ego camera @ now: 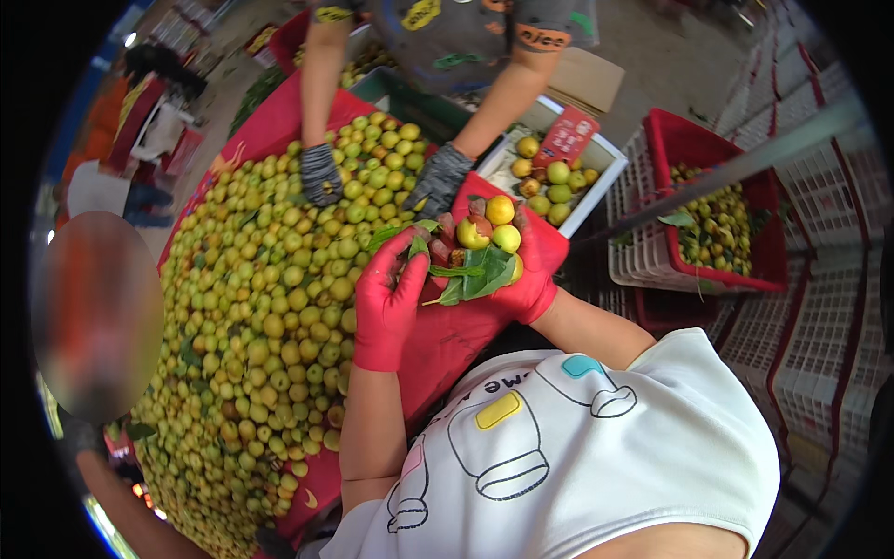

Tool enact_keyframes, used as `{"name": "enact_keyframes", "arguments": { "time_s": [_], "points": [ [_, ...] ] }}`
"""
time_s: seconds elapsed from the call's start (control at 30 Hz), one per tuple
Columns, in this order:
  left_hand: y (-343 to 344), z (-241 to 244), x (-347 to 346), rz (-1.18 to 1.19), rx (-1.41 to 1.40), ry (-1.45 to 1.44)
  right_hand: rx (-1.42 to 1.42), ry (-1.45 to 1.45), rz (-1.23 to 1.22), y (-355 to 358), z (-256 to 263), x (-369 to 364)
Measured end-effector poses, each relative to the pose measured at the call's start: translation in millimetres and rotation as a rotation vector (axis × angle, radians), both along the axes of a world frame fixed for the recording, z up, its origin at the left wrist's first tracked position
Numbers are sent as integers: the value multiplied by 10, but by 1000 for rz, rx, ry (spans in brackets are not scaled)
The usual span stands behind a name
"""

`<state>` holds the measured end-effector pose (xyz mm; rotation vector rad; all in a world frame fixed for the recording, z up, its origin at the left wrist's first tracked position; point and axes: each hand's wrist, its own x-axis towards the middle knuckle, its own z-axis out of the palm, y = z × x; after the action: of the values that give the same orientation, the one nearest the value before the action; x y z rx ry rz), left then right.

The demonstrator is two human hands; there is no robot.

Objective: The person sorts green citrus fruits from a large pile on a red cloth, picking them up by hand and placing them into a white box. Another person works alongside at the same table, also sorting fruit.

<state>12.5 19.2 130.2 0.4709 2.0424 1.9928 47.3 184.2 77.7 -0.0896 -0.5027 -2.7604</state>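
My left hand [387, 300], in a red rubber-coated glove, pinches a small green leaf [419, 247] between thumb and fingers. Beside it, my right hand [529, 279], gloved alike, cups several yellow-green jujubes [506, 238], one with a large brown-red patch [475, 232]. A broad green leaf [482, 276] lies over this handful and hides part of the right palm. Both hands are above the near edge of a red cloth-covered table [447, 349]. To their left spreads a large heap of jujubes [272, 321] with a few loose leaves.
Across the table, a co-worker's grey-gloved hands [320, 175] touch the heap. A white box [594, 185] holds jujubes and a red card bearing writing. Further right stands a red-lined crate [730, 279] of fruit behind a metal pole [740, 164]. Another person's arm [133, 503] reaches in at lower left.
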Motion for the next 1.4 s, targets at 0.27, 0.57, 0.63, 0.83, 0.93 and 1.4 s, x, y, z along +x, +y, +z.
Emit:
{"name": "enact_keyframes", "arguments": {
  "time_s": [0.27, 0.57, 0.63, 0.83, 0.93, 1.4],
  "points": [
    [1994, -254, 301, -449, -14, 655, 296, -162, -789, 1373, -170, 1040],
    [3163, 129, 950, -820, -153, 592, 1047, -866, -1405, 3503, -359, 1916],
    [2999, -73, 910, -711, -1, 654, 1609, -1086, -1268, 3871, -661, 2101],
    [1899, -526, 470, -598, -73, 343, 1005, -786, -1196, 3069, -50, 1866],
    [1253, -610, 259, -361, -134, 209, 1099, -115, -674, 2504, 32, 1557],
    [-816, -898, 821, 423, -796, 386, 1661, 907, -11, -679, -394, -1492]
  ]
}}
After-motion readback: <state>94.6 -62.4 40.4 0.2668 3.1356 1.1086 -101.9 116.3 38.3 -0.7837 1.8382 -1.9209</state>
